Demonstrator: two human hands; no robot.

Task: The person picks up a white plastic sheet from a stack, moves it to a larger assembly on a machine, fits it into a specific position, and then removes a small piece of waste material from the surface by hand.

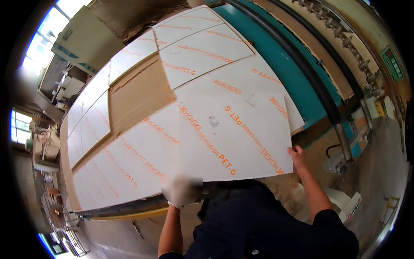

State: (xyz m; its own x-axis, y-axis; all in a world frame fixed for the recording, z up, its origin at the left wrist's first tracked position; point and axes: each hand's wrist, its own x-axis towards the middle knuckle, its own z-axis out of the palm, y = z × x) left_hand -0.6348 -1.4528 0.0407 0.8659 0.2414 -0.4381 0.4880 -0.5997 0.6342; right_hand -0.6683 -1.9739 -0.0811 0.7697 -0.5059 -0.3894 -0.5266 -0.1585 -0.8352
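A white plastic sheet with orange printing lies uppermost at the near right, over other printed white sheets. At its right edge, close to the near right corner, my bare right hand is closed on the rim. My left hand, in a pale glove, is at the sheet's near left corner. A blur covers its fingers, so their grip cannot be made out. Further left lies another white sheet, partly under the uppermost one. Smaller white panels cover the far part of the pile.
Bare brown board shows between the panels. Beyond the pile's right side runs a teal machine bed with a black roller and a metal post. A yellow strip lines the near edge. Cluttered shelving stands left.
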